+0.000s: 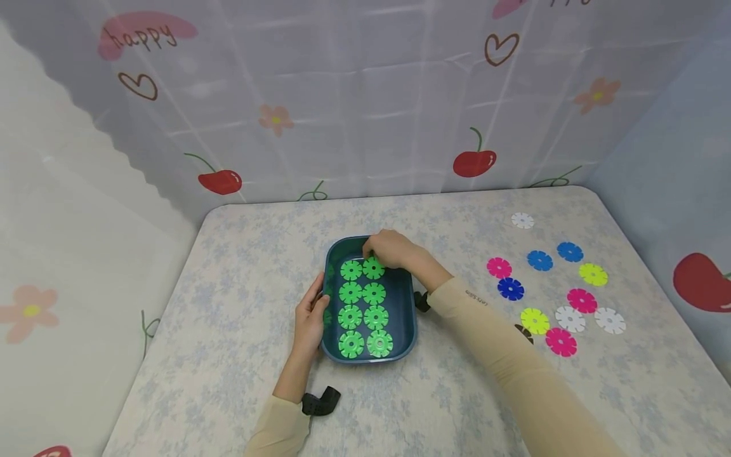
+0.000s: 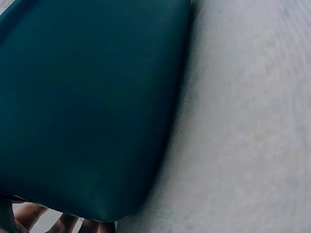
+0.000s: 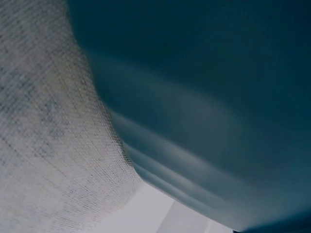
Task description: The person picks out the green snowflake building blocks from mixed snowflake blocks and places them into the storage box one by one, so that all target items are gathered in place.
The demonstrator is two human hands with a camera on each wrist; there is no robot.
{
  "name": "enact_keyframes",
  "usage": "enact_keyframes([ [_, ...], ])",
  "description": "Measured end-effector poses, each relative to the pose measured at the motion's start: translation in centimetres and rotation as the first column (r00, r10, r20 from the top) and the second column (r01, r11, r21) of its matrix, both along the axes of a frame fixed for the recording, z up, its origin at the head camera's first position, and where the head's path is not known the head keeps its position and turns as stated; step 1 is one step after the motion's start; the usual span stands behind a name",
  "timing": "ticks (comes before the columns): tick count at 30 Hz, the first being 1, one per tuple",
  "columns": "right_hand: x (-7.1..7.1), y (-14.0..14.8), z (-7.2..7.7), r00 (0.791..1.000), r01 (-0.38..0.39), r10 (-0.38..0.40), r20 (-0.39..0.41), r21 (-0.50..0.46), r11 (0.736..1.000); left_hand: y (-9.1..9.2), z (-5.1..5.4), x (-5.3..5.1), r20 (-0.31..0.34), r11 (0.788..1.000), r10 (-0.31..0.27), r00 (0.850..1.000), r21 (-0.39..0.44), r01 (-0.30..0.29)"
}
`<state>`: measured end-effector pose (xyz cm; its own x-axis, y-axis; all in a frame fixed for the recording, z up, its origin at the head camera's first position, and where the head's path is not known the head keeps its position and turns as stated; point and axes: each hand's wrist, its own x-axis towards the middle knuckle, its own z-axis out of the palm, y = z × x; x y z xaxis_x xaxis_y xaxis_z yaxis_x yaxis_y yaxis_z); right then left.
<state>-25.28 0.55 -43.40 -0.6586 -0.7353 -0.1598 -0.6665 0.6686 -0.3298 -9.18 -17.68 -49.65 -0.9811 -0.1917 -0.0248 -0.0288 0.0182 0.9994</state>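
Observation:
A dark blue-green rectangular tray (image 1: pixel 400 343) lies on the table, holding green notched plastic discs (image 1: pixel 350 292) in two columns. On its left side my left hand (image 1: pixel 310 320) grips the wall, thumb at the rim and fingers outside. Fingers (image 2: pixel 63 223) of that hand show beyond the tray wall (image 2: pixel 92 107) in the left wrist view. At the tray's far end my right hand (image 1: pixel 393 249) reaches in with curled fingers, pinching the top edge of the far right green disc (image 1: pixel 374 269). The tray's outer wall (image 3: pixel 194 107) fills much of the right wrist view, hiding the right fingers.
Loose notched discs are scattered on the right of the table: pink (image 1: pixel 582 300), white (image 1: pixel 570 318), blue (image 1: pixel 539 260) and yellow (image 1: pixel 593 274). A dark disc (image 1: pixel 524 333) is partly covered by the right sleeve (image 1: pixel 502 349). A printed curtain (image 1: pixel 365 95) hangs behind the table.

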Motion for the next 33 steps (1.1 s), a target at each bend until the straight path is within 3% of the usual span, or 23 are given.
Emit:
enact_keyframes([
  [11, 0.4, 0.0, -0.2, 0.999, 0.012, -0.010, -0.034, 0.053, 0.999, 0.1, 0.1, 0.0, 0.004, 1.000, 0.001, 1.000, -0.003, -0.001],
  [19, 0.6, -0.1, -0.3, 0.997, 0.003, 0.001, -0.079, 0.043, 0.999, 0.1, 0.2, 0.1, 0.010, 1.000, 0.011, 1.000, -0.016, -0.011],
  [27, 0.7, -0.1, -0.1, 0.997, 0.003, -0.001, -0.073, 0.033, 0.999, 0.0, 0.2, 0.1, -0.005, 1.000, 0.009, 1.000, -0.010, -0.009],
  [33, 0.5, 1.0, 0.4, 0.999, -0.010, 0.014, 0.037, -0.118, 0.993, 0.1, 0.2, -0.1, -0.005, 1.000, 0.025, 1.000, -0.015, -0.025],
])
